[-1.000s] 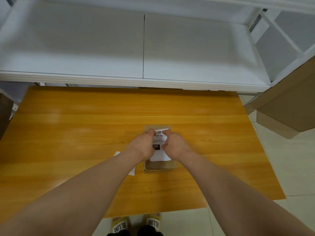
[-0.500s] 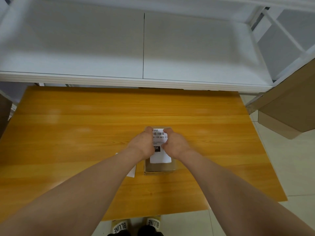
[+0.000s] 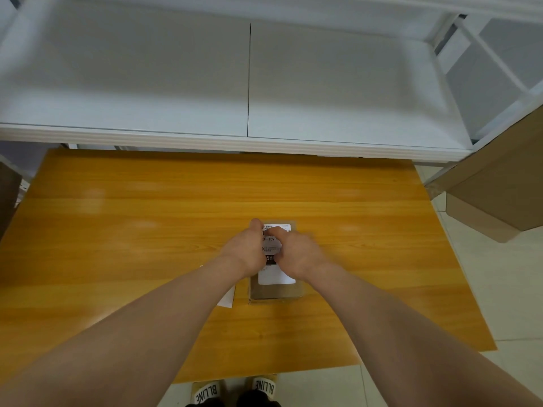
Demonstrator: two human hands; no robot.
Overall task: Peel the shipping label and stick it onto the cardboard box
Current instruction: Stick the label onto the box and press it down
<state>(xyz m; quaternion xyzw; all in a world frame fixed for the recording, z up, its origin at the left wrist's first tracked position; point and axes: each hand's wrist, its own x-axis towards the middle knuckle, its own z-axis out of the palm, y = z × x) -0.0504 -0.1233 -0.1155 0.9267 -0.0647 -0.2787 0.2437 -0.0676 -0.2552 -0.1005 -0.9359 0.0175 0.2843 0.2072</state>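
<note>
Shipping label, white with black print, lies on top of the cardboard box just below the centre of the frame, and both our hands are on it. Our left hand rests along its left edge, thumb stretched toward the far end. Our right hand, blurred, covers the right edge and reaches in toward the middle. The fingers of both are hidden beneath the backs of the hands, so we cannot tell whether they press flat or pinch the paper. The label sits directly under the hands, equally near to each. Its long axis runs from near us toward the top of the frame, in line with the box, and the print reads upright to us. We judge that any smoothing stroke should follow that axis. A white slip lies just left of the box on the orange wooden table, with a white shelf beyond.
</note>
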